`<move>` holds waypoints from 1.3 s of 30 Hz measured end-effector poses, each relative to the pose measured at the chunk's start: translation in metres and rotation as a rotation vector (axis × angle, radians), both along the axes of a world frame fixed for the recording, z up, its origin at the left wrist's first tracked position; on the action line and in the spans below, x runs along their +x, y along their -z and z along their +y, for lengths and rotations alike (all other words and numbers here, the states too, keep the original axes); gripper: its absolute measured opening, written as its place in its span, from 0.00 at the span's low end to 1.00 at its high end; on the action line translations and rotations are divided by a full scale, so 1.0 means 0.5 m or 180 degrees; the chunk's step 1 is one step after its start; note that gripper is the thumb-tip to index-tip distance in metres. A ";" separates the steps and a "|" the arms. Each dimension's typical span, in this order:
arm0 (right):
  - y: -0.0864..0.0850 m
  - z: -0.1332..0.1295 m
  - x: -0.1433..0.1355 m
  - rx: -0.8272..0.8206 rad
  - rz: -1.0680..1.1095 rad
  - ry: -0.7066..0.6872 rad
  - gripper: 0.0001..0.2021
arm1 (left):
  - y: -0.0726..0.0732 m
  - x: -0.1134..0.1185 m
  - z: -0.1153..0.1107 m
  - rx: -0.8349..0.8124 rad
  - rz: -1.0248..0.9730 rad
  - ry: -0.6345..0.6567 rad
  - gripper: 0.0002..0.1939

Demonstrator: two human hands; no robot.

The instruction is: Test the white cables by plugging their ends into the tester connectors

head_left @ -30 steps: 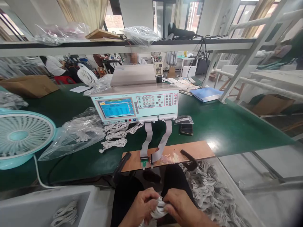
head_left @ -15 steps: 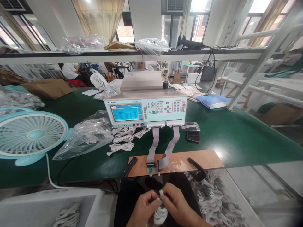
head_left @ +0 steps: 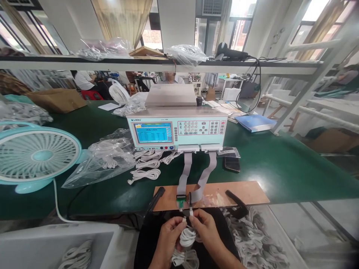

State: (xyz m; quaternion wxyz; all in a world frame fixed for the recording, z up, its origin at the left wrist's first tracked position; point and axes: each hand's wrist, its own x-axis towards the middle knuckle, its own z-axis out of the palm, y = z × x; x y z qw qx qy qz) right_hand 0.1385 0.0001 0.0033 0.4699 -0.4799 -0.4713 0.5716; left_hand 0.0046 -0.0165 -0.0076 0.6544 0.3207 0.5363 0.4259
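A coiled white cable (head_left: 187, 237) hangs between my two hands. My left hand (head_left: 173, 228) is closed on one end of it, pinching a plug just below the small green circuit board (head_left: 181, 203). Thumb and fingers of my right hand (head_left: 204, 224) pinch the other plug (head_left: 191, 211), which meets the connector at the end of the right ribbon cable (head_left: 206, 172); whether it is fully seated I cannot tell. Both boards lie at the edge of a wooden strip (head_left: 241, 190). The ribbons lead up to a tester (head_left: 202, 129) with a lit blue screen.
Coiled white cables (head_left: 147, 169) lie before the tester, beside a clear plastic bag (head_left: 103, 164). A turquoise fan (head_left: 42, 155) stands left. Black clamps (head_left: 237, 201) hold the strip. A bin (head_left: 112, 239) at lower left and a heap of cables (head_left: 258, 239) at lower right flank my lap.
Both hands have moved up toward the boards with the cable. The plugs have come apart from each other, the right one now at the right connector. The coil hangs lower and looser.
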 end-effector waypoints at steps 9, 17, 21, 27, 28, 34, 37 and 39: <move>-0.015 0.005 -0.012 -0.0689 0.0544 0.0096 0.17 | -0.027 -0.012 0.007 0.0390 0.0190 0.0468 0.18; -0.035 0.005 -0.009 -0.0548 0.0385 -0.0095 0.19 | -0.025 0.008 0.011 0.0537 0.0155 -0.0127 0.20; -0.035 0.006 -0.010 -0.0589 0.0419 -0.0107 0.20 | -0.013 0.014 0.011 0.0556 0.0128 -0.0352 0.17; -0.035 0.007 -0.011 -0.0566 0.0426 -0.0073 0.20 | -0.011 0.018 0.010 0.0530 0.0051 -0.0450 0.18; -0.036 0.007 -0.011 -0.0544 0.0425 -0.0066 0.20 | -0.010 0.020 0.010 0.0486 0.0023 -0.0475 0.18; -0.049 0.003 -0.013 -0.0671 0.0505 -0.0186 0.18 | -0.006 0.034 0.004 0.0305 -0.0020 -0.0632 0.19; -0.049 0.001 -0.014 -0.0648 0.0598 -0.0220 0.18 | -0.006 0.032 0.004 0.0402 -0.0014 -0.0553 0.20; -0.043 0.001 -0.016 -0.0649 0.0618 -0.0166 0.19 | -0.005 0.029 0.007 0.0447 0.0027 -0.0537 0.22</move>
